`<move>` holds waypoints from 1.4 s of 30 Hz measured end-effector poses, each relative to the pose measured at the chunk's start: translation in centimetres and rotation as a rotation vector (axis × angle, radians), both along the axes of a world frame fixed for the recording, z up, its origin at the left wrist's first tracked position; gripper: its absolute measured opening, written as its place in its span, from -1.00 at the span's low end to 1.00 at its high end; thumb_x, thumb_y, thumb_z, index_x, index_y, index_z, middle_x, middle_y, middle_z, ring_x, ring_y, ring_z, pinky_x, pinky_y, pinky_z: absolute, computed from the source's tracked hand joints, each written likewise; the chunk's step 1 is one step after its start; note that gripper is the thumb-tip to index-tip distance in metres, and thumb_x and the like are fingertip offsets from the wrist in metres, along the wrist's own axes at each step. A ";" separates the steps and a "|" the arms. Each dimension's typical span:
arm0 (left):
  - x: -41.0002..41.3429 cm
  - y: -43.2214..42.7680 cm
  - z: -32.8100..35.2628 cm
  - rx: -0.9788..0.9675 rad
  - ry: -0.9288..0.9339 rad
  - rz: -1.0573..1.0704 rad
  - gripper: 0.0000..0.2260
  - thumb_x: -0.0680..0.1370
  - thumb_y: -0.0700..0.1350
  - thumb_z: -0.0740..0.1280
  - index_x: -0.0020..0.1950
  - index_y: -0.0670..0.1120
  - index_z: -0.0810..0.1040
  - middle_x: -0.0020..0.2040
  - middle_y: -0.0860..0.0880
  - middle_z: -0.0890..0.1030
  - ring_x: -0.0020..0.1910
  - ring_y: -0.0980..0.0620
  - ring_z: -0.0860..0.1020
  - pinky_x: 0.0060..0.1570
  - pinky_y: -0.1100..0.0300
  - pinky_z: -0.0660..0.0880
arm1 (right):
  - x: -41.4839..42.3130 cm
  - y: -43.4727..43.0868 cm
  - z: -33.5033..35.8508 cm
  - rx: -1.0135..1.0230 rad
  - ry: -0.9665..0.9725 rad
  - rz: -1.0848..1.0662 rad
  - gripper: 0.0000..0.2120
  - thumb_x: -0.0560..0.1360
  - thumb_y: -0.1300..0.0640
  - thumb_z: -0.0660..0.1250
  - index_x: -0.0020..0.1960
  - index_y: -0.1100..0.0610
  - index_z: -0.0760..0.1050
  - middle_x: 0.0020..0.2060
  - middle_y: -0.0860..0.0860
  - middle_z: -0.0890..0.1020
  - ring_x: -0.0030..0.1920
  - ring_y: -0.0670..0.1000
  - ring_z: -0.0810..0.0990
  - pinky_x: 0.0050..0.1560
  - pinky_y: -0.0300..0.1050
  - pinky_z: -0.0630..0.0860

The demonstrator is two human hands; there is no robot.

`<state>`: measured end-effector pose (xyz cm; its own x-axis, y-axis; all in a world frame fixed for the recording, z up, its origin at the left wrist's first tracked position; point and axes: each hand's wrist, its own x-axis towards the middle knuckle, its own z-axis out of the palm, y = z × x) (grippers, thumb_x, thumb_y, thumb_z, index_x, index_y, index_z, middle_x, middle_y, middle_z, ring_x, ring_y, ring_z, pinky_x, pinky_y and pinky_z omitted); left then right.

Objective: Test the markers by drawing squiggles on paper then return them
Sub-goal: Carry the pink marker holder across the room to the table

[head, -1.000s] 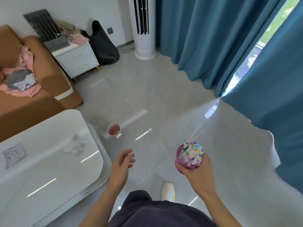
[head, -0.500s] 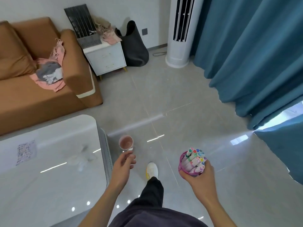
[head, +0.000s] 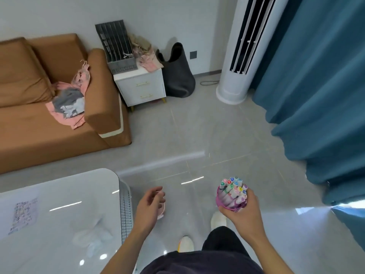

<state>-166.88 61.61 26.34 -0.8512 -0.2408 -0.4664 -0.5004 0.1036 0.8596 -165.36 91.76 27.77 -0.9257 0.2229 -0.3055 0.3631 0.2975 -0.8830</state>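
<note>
My right hand [head: 242,212] grips a pink cup [head: 222,202] packed with several markers [head: 234,187], their coloured caps pointing up. It hovers over the floor at the lower right. My left hand [head: 149,204] floats open and empty beside the corner of the glossy white table [head: 59,214], fingers loosely curled. A small printed paper [head: 24,214] lies on the table's left part.
A pink cup on the floor is mostly hidden behind my left hand. A brown sofa [head: 49,125] with clothes, a white nightstand [head: 141,87], a dark bag [head: 178,76] and a tower fan [head: 243,52] stand at the back. Blue curtains [head: 316,86] hang at right.
The view has swung left and I have stepped forward. The floor cup has slid behind my left hand. My right hand still holds the marker cup.
</note>
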 end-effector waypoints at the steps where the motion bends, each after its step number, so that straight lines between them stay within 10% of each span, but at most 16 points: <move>1: -1.4 0.1 0.0 0.000 0.004 0.017 -0.86 0.61 -0.05 0.37 0.16 0.07 0.64 -0.04 0.01 0.72 -0.03 -0.02 0.69 0.09 -0.07 0.62 | -2.0 0.0 0.1 -0.002 0.003 0.017 -0.30 0.24 0.18 0.72 0.29 -0.04 0.53 0.21 0.11 0.60 0.18 0.09 0.67 0.21 0.18 0.65; 9: -13.2 1.8 0.0 0.025 0.038 0.228 -0.87 0.63 -0.13 0.34 0.14 0.02 0.63 -0.07 -0.04 0.71 -0.04 0.00 0.68 -0.06 0.20 0.58 | -19.1 -0.3 0.0 0.014 0.063 0.191 -0.28 0.23 0.16 0.74 0.21 -0.25 0.47 0.16 -0.12 0.51 0.17 -0.12 0.58 0.01 -0.35 0.51; 16: -21.8 3.3 0.8 0.049 0.027 0.435 -0.84 0.63 -0.13 0.34 0.20 -0.04 0.61 0.00 -0.05 0.69 -0.01 0.01 0.66 -0.04 0.21 0.57 | -32.7 -0.6 -0.1 0.053 0.006 0.422 -0.21 0.23 0.14 0.74 0.34 -0.14 0.45 0.18 -0.11 0.46 0.16 -0.19 0.55 0.01 -0.41 0.45; 22: -26.1 1.8 0.9 0.048 0.013 0.583 -0.84 0.63 -0.11 0.34 0.19 0.01 0.62 -0.01 -0.03 0.69 -0.03 0.05 0.66 -0.01 0.17 0.57 | -41.7 -3.7 0.0 0.046 0.014 0.570 -0.18 0.23 0.12 0.74 0.38 -0.15 0.45 0.25 -0.08 0.48 0.25 -0.11 0.55 0.22 -0.11 0.57; 29: -29.8 -4.1 0.2 0.065 -0.013 0.787 -0.85 0.63 -0.12 0.33 0.16 0.01 0.63 -0.03 -0.04 0.70 -0.06 0.06 0.67 0.00 0.16 0.58 | -49.0 -13.1 -1.6 0.041 0.000 0.730 -0.17 0.23 0.06 0.74 0.39 -0.16 0.43 0.24 -0.12 0.47 0.21 -0.28 0.51 0.05 -0.40 0.49; 42: -34.4 -22.6 -1.0 0.003 -0.056 0.955 -0.85 0.64 -0.03 0.32 0.18 0.09 0.61 0.02 0.05 0.69 -0.03 0.13 0.66 0.12 0.08 0.60 | -58.3 -36.6 -1.7 0.042 -0.013 1.010 -0.22 0.22 0.10 0.75 0.35 -0.09 0.48 0.21 -0.06 0.51 0.21 0.01 0.61 0.22 0.01 0.63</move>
<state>-201.28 38.99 25.32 -0.2725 -0.8207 -0.5022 -0.4132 -0.3716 0.8314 -223.61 55.16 26.04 -0.6838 -0.6523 -0.3271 -0.0663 0.5020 -0.8623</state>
